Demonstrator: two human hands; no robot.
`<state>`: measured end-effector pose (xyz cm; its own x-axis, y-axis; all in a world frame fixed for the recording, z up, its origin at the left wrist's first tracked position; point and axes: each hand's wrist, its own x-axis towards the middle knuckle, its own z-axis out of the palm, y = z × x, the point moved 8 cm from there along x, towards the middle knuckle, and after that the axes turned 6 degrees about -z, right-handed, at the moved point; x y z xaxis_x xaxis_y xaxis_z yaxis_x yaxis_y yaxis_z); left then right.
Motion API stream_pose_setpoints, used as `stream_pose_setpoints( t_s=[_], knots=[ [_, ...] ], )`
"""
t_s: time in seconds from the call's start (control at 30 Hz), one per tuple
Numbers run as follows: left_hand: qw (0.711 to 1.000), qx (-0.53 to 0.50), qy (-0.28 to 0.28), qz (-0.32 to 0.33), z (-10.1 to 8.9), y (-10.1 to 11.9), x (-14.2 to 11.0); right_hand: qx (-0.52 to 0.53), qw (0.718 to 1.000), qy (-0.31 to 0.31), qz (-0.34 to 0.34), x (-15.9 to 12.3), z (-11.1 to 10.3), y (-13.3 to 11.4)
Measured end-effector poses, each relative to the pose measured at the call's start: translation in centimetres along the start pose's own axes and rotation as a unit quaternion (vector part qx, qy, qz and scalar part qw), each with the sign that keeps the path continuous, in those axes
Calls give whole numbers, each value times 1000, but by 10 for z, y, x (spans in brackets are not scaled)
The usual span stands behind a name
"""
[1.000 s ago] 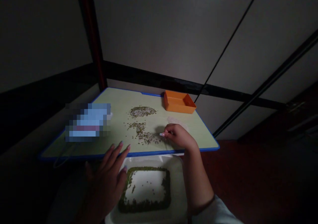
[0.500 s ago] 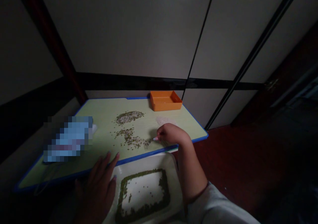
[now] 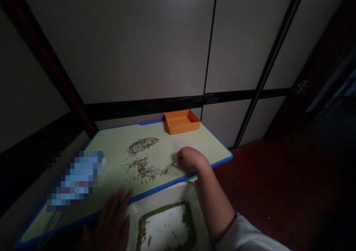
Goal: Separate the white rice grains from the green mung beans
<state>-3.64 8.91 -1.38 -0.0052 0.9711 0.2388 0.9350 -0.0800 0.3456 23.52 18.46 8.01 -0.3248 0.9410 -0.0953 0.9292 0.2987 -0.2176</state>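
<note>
Person's R hand point(image 3: 191, 157) is low over the near R part of a pale yellow-green tabletop w/ blue edging point(image 3: 111, 143); thumb & index look pinched on a thin greyish wiry utensil point(image 3: 170, 165), exact type unclear, its tip at the R end of a loose scatter of small green & pale grains point(image 3: 143, 169). Farther back on the table is a denser oval heap of similar grains point(image 3: 143, 145). A thin patch of whitish grains point(image 3: 180, 144) lies just beyond the R hand. L hand point(image 3: 109, 221), in shadow, has fingers extended & slightly apart, nr the table's front edge & the L side of a white rectangular tub point(image 3: 186, 188); can't tell if it touches either. Tub, below the front edge, has dark green grains point(image 3: 191, 225) banked round its white floor, w/ a few loose mid-floor. Open orange rectangular box point(image 3: 184, 127) is at back R; blurred-out blue item point(image 3: 76, 180) at L.
</note>
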Motion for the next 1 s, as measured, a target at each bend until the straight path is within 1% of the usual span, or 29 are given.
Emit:
stream_pose_setpoints(
  t_s=[0.1, 0.27, 0.33, 0.47, 0.53, 0.63, 0.77, 0.9, 1.0],
  knots=[
    [1000, -4, -20, -9, 3, -3, 2, 3, 1000, 6, 21, 0, -1, 8],
    [999, -8, -15, -41, 3, -6, 6, 12, 999, 12, 36, -2, -1, 18],
    [999, -8, -16, -49, 4, -6, 6, 22, 999, 21, 24, -4, -4, 17],
    [999, -10, -16, -51, 1, -4, 5, 56, 997, 42, -21, -10, -10, 8],
    [999, -10, -14, -46, -1, -1, 6, 55, 997, 37, -25, -13, -10, 5],
    [999, -9, -9, -46, -3, 2, 6, 36, 999, 13, -7, -15, -8, 6],
    [999, -19, -17, -48, 0, 0, 8, 18, 1000, -23, 11, -13, -1, 8],
    [998, -35, -17, -45, 3, -3, 7, 9, 1000, -21, 13, -10, -1, 6],
    [998, -37, -14, -43, 3, -1, 5, -1, 999, -28, 17, -11, -1, 6]
  ],
)
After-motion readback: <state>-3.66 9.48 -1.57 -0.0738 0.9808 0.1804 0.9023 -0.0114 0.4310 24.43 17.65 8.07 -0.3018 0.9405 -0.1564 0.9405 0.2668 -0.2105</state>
